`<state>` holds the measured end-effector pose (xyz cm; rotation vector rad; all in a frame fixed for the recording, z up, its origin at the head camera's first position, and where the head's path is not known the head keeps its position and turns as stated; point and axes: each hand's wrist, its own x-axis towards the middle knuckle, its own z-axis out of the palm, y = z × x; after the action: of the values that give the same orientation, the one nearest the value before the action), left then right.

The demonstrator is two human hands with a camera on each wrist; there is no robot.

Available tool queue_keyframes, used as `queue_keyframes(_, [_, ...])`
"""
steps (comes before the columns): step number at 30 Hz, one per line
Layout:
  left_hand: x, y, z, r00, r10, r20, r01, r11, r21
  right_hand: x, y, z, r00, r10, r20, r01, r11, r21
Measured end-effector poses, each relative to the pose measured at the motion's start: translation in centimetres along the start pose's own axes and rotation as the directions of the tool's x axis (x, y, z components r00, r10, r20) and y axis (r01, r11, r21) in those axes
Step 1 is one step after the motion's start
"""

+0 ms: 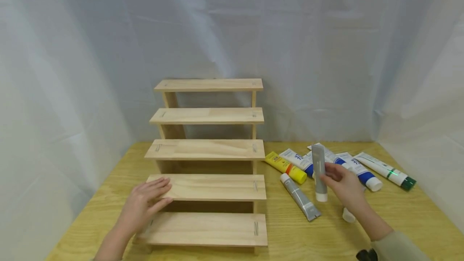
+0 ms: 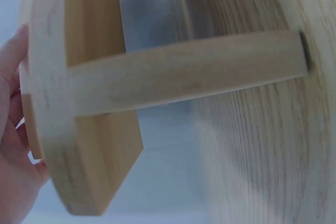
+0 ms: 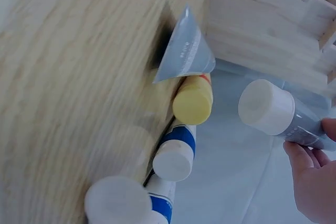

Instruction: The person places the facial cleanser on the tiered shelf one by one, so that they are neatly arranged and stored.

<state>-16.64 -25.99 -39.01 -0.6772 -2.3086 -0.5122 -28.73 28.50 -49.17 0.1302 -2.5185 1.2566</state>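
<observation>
My right hand [image 1: 346, 186] pinches a grey paint tube [image 1: 319, 168] between thumb and fingers. The tube stands upright, its white cap downward, raised above the table; the right wrist view shows that cap [image 3: 265, 107] close up. On the left, my other hand [image 1: 146, 200] rests with extended fingers on the left end of the second-lowest step of a wooden tiered shelf [image 1: 214, 186]. Its thumb lies along that step's front edge. Seen from the left wrist, the hand [image 2: 16, 135] is partly hidden behind the board.
A second grey tube [image 1: 300, 197] lies between the shelf and my right hand. Behind it are a yellow tube [image 1: 286, 167], several white-and-blue tubes [image 1: 359, 170] and a white tube with a green cap [image 1: 386, 170]. Another white cap [image 1: 349, 215] shows beneath my right wrist.
</observation>
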Motion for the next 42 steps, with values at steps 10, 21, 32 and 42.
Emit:
queue_keyframes(10, [0.0, -0.1, 0.1, 1.0, 0.001, 0.0, -0.001, 1.0, 0.005, 1.5, -0.7, 1.3, 1.0, -0.003, -0.008, 0.005, 0.964, 0.267])
queue_keyframes(21, [0.0, 0.2, -0.2, 0.999, -0.023, 0.028, 0.021, 0.998, 0.057, 3.2, -2.1, 3.0, 0.998, -0.05, -0.034, 0.059, 0.94, 0.337])
queue_keyframes(32, [0.0, 0.5, -0.3, 0.998, -0.058, 0.036, 0.055, 0.996, 0.072, 6.1, -2.5, 4.9, 0.991, -0.131, -0.035, 0.135, 0.922, 0.363])
queue_keyframes(42, [-0.1, 0.2, -0.1, 0.998, -0.058, 0.023, 0.056, 0.996, 0.066, 9.0, -3.8, 6.9, 0.971, -0.237, -0.041, 0.23, 0.867, 0.442])
